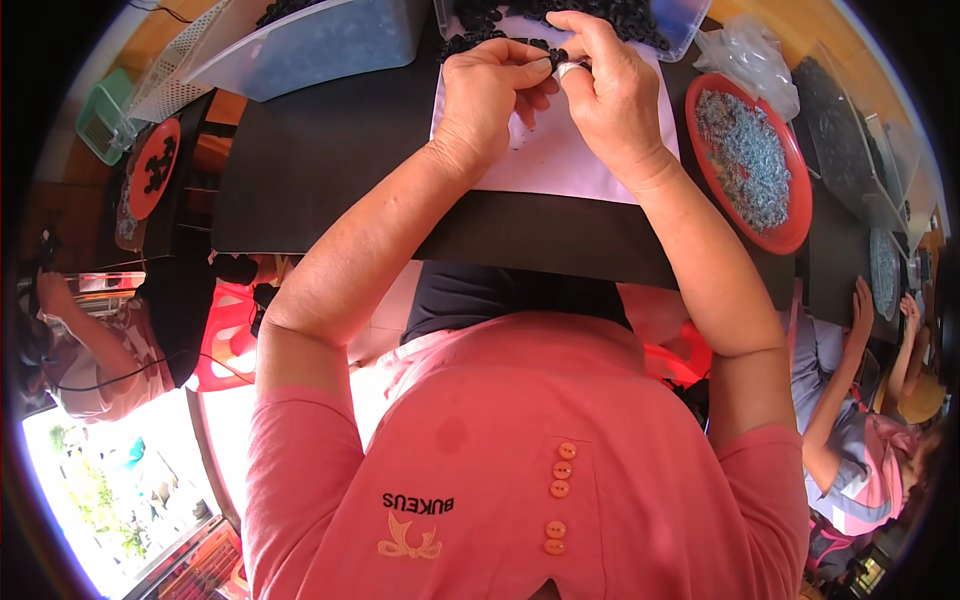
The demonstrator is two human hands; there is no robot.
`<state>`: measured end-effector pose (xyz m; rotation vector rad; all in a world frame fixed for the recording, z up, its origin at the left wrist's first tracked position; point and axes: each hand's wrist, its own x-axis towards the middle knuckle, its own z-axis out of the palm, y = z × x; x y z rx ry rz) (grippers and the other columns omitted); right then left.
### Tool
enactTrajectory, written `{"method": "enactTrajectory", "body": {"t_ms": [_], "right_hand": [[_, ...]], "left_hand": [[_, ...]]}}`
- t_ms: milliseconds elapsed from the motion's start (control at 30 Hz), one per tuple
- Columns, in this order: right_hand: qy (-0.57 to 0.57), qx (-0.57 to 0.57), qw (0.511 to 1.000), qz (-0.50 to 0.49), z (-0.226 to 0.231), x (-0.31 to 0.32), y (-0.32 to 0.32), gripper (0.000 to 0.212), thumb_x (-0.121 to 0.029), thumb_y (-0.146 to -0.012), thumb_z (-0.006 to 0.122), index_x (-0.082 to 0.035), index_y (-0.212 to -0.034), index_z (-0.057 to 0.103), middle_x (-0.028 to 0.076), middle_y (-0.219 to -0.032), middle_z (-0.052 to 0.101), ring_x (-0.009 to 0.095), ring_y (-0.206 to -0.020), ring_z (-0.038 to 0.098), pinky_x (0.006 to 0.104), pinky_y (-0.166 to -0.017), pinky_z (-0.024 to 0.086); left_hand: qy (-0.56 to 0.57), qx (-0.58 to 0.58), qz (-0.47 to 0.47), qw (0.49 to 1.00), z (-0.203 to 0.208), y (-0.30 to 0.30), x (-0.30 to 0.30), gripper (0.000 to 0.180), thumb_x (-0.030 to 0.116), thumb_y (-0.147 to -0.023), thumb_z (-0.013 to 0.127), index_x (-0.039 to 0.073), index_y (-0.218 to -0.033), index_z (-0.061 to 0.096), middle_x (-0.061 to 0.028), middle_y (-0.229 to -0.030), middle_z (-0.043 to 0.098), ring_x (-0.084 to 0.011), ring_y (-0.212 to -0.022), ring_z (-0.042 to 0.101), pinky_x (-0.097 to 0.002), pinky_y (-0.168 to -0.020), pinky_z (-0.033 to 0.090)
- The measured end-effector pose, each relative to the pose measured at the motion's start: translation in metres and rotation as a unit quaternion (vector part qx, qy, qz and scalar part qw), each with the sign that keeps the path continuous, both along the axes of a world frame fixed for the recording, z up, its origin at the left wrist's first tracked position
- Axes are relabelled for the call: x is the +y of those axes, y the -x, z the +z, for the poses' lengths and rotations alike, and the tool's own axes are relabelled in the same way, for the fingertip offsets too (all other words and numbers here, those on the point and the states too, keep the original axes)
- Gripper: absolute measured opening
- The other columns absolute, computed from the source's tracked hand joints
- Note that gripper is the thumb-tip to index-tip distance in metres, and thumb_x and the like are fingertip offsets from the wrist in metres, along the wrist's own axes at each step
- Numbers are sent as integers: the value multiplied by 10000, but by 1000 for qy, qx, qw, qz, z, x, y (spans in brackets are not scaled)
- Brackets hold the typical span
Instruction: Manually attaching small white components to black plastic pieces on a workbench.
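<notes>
My left hand [492, 88] pinches a small black part [558, 59] between thumb and fingertips, above a white sheet [560, 165] on the dark table. Against the same part, the thumb and fingers of my right hand [612, 100] close from the other side. Something white shows at the right thumb tip; I cannot tell if it is a wrap or a piece. Just beyond both hands lie many loose black parts [474, 42], spilling toward a clear bin [684, 22] that holds more of them. The part's exact shape is too small to make out.
A red oval tray [797, 213] of small clear bluish pieces stands at the right, beside a crumpled plastic bag [752, 62]. A large translucent bin [320, 55] is at the far left. Another red plate [150, 195] holds black parts. Other people sit at both sides.
</notes>
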<state>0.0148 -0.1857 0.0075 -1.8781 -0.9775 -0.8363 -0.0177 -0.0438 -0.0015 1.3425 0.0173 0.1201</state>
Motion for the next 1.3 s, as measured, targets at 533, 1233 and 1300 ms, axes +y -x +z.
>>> {"method": "enactTrajectory", "body": {"t_ms": [533, 1233, 1300], "right_hand": [[-34, 94, 994, 44, 1, -9, -7, 246, 49, -832, 482, 3, -1034, 613, 152, -873, 679, 242, -777, 678, 337, -692, 536], [-15, 160, 987, 24, 8, -11, -4, 207, 41, -794, 550, 7, -967, 657, 129, -757, 688, 171, -709, 675, 295, -634, 517], [-9, 170, 985, 24, 9, -12, -4, 211, 48, -791, 548, 6, -967, 657, 136, -757, 689, 183, -704, 680, 301, -631, 520]], "left_hand": [[-13, 11, -23, 1000, 0, -2, 0, 136, 65, -906, 652, -47, -983, 653, -121, -818, 677, -160, -682, 629, -269, -519, 476], [-112, -11, -7, 994, 2, 1, -2, 113, 42, -881, 653, -51, -945, 660, -81, -736, 663, -97, -599, 577, -227, -467, 440], [-124, -11, 0, 992, 1, 0, -3, 95, 50, -849, 688, -25, -906, 678, -65, -728, 674, -86, -594, 586, -226, -469, 451]]}}
